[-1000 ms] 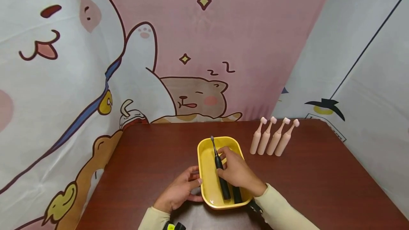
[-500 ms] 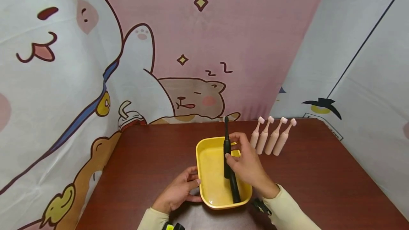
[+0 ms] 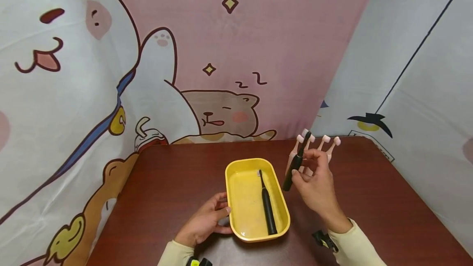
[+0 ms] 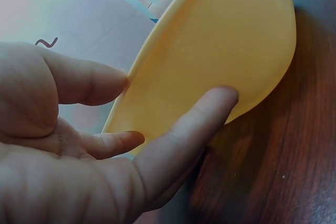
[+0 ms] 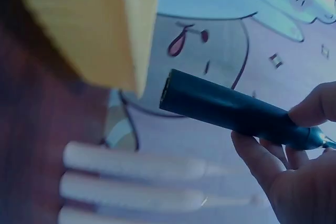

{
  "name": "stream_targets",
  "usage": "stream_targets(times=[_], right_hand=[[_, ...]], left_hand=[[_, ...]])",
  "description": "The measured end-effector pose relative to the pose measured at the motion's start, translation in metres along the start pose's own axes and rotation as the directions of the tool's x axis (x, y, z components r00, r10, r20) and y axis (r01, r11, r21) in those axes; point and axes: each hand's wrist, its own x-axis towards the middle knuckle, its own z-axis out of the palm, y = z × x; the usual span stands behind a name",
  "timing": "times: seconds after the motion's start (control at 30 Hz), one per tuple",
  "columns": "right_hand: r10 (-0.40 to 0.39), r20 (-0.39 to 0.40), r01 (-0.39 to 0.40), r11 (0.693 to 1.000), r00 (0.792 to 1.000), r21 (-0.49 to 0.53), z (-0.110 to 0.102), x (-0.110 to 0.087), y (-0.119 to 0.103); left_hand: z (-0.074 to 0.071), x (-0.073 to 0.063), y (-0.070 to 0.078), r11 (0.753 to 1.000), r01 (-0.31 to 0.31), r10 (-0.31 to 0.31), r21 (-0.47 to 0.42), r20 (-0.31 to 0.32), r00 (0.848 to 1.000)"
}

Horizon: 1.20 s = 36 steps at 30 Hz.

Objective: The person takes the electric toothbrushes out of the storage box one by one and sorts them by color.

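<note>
My right hand (image 3: pixel 318 182) pinches a black electric toothbrush (image 3: pixel 293 171) by its handle, head up and tilted, held above the table right of the yellow tray (image 3: pixel 240 188). In the right wrist view, thumb and fingertips are on the dark handle (image 5: pixel 220 100). A second black electric toothbrush (image 3: pixel 269 212) lies along the tray's right side. My left hand (image 3: pixel 204 221) touches the tray's left wall from outside with spread fingers. The left wrist view shows those fingertips against the wall (image 4: pixel 210 51). Several pale pink electric toothbrushes (image 3: pixel 332 147) stand behind my right hand, partly hidden by it.
The dark red-brown table (image 3: pixel 177 175) bears the tray and the pink toothbrushes. A cartoon-printed cloth (image 3: pixel 295 52) hangs behind its far edge and along the sides. Wrist-worn camera gear shows at both cuffs.
My right hand has lifted one black toothbrush out of the tray and carried it right, in front of the pink toothbrushes. The left hand has stayed at the tray's side.
</note>
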Motion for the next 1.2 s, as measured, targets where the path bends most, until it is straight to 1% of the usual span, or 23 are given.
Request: stream_targets(times=[0.07,0.2,0.33,0.5,0.63,0.93,1.2], right_hand=[[0.011,-0.03,-0.012,1.0,0.999,-0.023,-0.006,-0.001,0.01],[0.032,-0.052,-0.034,0.999,0.998,-0.036,-0.016,-0.004,0.03],[0.05,-0.058,-0.053,0.997,0.997,-0.057,-0.017,-0.005,0.048],[0.048,-0.045,-0.053,0.994,0.998,-0.096,-0.015,-0.004,0.062],[0.047,-0.045,-0.052,0.992,0.998,-0.116,-0.013,-0.004,0.069],[0.038,-0.061,-0.047,0.987,0.997,-0.155,-0.011,-0.003,0.078],[0.047,-0.044,-0.053,0.988,0.998,-0.144,-0.008,-0.006,0.085]], left_hand=[[0.0,0.0,0.0,1.0,0.001,-0.001,0.0,0.001,1.0],[0.0,0.001,-0.001,1.0,0.009,-0.009,-0.003,0.006,1.0],[-0.001,0.0,-0.002,1.0,0.007,-0.007,-0.008,0.014,1.0],[0.0,0.0,-0.001,1.0,0.006,-0.006,-0.008,0.01,1.0],[0.0,-0.001,0.0,1.0,0.013,-0.013,-0.01,0.013,1.0],[-0.001,0.0,0.0,1.0,0.022,-0.022,-0.018,0.01,1.0],[-0.001,0.001,-0.001,0.999,0.022,-0.022,-0.023,0.007,1.0]])
